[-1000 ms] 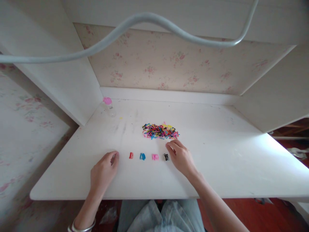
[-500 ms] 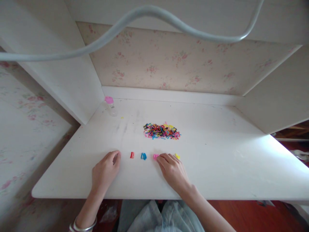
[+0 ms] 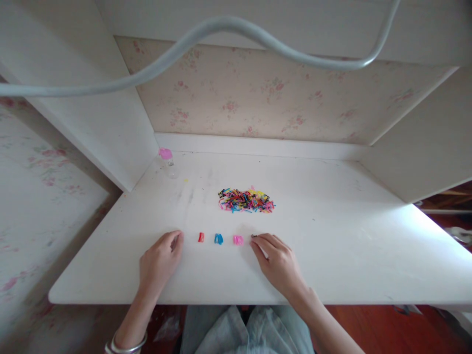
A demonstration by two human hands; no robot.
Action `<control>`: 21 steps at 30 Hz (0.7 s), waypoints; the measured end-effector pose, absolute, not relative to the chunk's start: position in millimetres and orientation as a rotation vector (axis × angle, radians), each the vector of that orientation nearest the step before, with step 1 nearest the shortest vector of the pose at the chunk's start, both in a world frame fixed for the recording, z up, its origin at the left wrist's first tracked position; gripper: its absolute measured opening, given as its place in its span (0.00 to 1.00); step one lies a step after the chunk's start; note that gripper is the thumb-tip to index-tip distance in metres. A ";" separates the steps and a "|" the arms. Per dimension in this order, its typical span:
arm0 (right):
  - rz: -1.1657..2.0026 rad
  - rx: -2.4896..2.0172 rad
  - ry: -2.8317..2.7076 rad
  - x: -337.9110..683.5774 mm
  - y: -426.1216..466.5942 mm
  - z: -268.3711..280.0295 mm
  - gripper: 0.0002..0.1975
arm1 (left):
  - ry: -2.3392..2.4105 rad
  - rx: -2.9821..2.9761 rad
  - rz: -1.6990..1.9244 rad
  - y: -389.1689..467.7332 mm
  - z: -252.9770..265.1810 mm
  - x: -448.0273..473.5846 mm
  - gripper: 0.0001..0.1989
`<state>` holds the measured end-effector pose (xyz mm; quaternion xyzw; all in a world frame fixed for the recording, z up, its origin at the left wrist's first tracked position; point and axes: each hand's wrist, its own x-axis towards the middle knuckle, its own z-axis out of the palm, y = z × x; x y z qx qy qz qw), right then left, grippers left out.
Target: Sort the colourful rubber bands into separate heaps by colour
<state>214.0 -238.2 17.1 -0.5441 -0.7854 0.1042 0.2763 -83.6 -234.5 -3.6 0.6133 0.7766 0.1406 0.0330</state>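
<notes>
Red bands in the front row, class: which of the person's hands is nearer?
Left. The left hand is just left of the red bands; the right hand is farther off to their right, past the pink bands.

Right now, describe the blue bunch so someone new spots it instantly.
On the white desk, find the mixed-colour heap, then look nearer, between the left hand and right hand. There, the blue bunch lies with the red bunch on its left and the pink bunch on its right; its solid blue colour sets it apart from both.
</notes>
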 end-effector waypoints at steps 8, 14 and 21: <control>0.467 -1.876 -1.671 267.6 -220.3 -3.7 0.17 | 2.417 1.833 0.446 -232.6 0.2 -81.1 0.17; 0.512 -1.965 -1.507 278.8 -213.8 -14.0 0.23 | 2.130 1.787 0.510 -223.5 7.1 -77.3 0.18; 0.516 -1.928 -1.566 277.3 -214.3 -14.3 0.22 | 1.820 2.144 0.440 -182.8 32.5 -26.0 0.14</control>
